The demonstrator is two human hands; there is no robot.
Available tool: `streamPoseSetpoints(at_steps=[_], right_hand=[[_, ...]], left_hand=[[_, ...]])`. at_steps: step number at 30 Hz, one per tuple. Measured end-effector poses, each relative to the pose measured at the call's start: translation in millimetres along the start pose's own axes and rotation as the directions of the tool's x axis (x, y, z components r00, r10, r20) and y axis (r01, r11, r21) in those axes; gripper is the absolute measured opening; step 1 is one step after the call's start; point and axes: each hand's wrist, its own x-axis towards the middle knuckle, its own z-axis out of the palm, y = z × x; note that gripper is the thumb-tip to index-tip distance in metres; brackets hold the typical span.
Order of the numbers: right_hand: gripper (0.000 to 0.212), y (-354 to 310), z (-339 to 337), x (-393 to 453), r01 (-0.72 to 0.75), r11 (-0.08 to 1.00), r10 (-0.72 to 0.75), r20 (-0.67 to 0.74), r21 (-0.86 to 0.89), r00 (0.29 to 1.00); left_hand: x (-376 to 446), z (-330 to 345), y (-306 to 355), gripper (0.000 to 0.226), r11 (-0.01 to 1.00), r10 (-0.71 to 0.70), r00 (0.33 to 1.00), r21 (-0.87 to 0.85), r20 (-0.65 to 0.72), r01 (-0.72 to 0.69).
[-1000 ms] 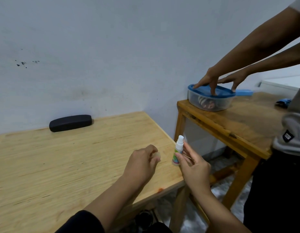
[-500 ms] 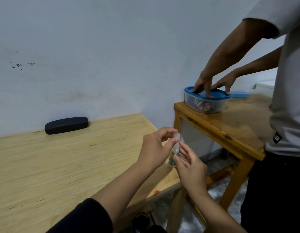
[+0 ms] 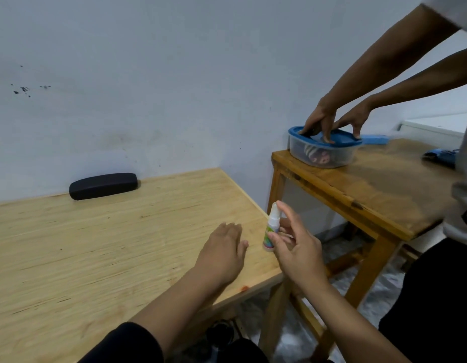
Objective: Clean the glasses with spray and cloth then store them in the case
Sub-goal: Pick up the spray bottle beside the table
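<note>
A small white spray bottle [image 3: 271,229] with a coloured label stands upright just above the right edge of the light wooden table [image 3: 101,252]. My right hand [image 3: 296,247] holds it, thumb on the label and index finger raised by the nozzle. My left hand [image 3: 223,254] lies flat on the table to the left of the bottle, fingers relaxed, holding nothing I can see. A closed black glasses case [image 3: 103,186] lies at the back of the table against the wall. No glasses or cloth show.
A second, darker wooden table [image 3: 379,195] stands to the right. On it another person's two hands [image 3: 331,121] press on the blue lid of a clear plastic container [image 3: 322,150]. That person stands at the far right. A blue object [image 3: 440,155] lies further right.
My left hand came off the top of the spray bottle and dropped flat onto the table. My right hand still holds the bottle, now with its nozzle uncovered.
</note>
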Motion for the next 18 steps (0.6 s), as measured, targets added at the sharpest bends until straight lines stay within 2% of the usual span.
streamPoseSetpoints(at_steps=[6, 12, 18], right_hand=[[0.078, 0.2, 3.4, -3.8, -0.021, 0.999, 0.021, 0.000, -0.035, 1.000], [0.070, -2.0, 11.3, -4.5, -0.009, 0.999, 0.006, -0.093, -0.038, 0.996], [0.067, -2.2, 18.2, -3.8, -0.013, 0.997, 0.005, -0.101, -0.079, 0.995]], left_hand=[[1.9, -1.8, 0.1, 0.052, 0.992, 0.035, 0.995, 0.121, 0.091, -0.046], [0.1, -1.0, 1.6, 0.051, 0.994, 0.039, 0.998, 0.104, 0.056, -0.045], [-2.7, -0.7, 0.8, 0.045, 0.999, 0.033, 0.999, 0.008, 0.025, -0.034]])
